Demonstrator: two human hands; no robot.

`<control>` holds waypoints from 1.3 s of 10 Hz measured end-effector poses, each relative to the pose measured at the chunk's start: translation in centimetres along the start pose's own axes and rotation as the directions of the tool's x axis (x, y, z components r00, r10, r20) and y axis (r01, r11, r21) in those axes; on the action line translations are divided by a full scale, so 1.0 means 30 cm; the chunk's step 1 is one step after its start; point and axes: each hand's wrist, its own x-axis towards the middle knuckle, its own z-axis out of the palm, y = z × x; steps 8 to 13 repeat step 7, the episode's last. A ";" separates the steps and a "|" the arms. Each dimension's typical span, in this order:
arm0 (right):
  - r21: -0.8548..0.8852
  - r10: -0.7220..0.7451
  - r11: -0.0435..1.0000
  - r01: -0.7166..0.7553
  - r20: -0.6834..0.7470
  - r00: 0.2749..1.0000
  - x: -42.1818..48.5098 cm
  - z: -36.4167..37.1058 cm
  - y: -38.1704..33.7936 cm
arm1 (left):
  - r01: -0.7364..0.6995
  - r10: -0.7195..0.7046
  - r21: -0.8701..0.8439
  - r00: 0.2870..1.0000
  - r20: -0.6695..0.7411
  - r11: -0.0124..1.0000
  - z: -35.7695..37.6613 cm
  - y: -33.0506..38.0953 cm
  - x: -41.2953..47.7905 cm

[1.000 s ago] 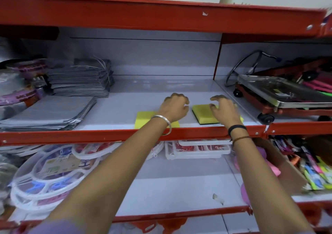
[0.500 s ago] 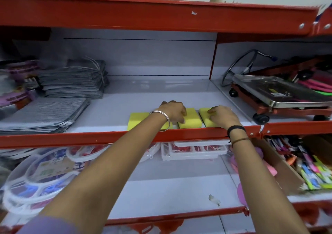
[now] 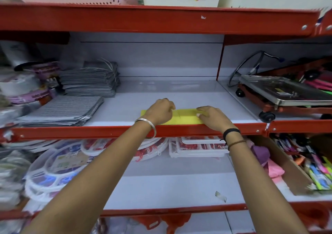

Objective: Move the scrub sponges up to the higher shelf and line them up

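Yellow scrub sponges [image 3: 185,116] lie flat in a tight row at the front edge of the white middle shelf [image 3: 179,93]. My left hand [image 3: 159,112] rests on the left end of the row, fingers curled over the sponges. My right hand [image 3: 212,116] presses on the right end, fingertips on the last sponge. The hands cover both ends, so how far the row runs under them is hidden. Seams between neighbouring sponges show in the gap between my hands.
Stacks of grey striped cloths [image 3: 89,79] fill the shelf's left side. A red divider [image 3: 220,59] stands to the right, with a steel-topped wheeled trolley [image 3: 280,93] beyond it. Plastic trays [image 3: 195,146] and round boxes [image 3: 53,169] sit on the shelf below.
The sponges were spread apart a second ago; both hands have slid them together into one touching row at the shelf's front edge.
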 end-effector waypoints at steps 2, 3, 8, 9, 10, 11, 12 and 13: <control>-0.016 0.028 1.000 -0.027 0.082 0.996 -0.009 0.034 -0.019 | 0.097 -0.096 -0.008 0.994 0.047 0.995 0.006 -0.109 -0.112; -0.023 0.043 0.999 -0.041 0.109 0.993 -0.014 0.046 -0.040 | 0.096 -0.093 -0.059 0.994 0.048 0.994 0.013 -0.098 -0.123; 0.212 -0.025 0.976 0.053 -0.133 0.991 -0.076 0.062 -0.091 | -0.018 0.017 0.000 0.976 -0.217 1.000 0.010 -0.064 -0.204; 0.212 -0.025 0.976 0.053 -0.133 0.991 -0.076 0.062 -0.091 | -0.018 0.017 0.000 0.976 -0.217 1.000 0.010 -0.064 -0.204; 0.212 -0.025 0.976 0.053 -0.133 0.991 -0.076 0.062 -0.091 | -0.018 0.017 0.000 0.976 -0.217 1.000 0.010 -0.064 -0.204; 0.212 -0.025 0.976 0.053 -0.133 0.991 -0.076 0.062 -0.091 | -0.018 0.017 0.000 0.976 -0.217 1.000 0.010 -0.064 -0.204; 0.212 -0.025 0.976 0.053 -0.133 0.991 -0.076 0.062 -0.091 | -0.018 0.017 0.000 0.976 -0.217 1.000 0.010 -0.064 -0.204; 0.212 -0.025 0.976 0.053 -0.133 0.991 -0.076 0.062 -0.091 | -0.018 0.017 0.000 0.976 -0.217 1.000 0.010 -0.064 -0.204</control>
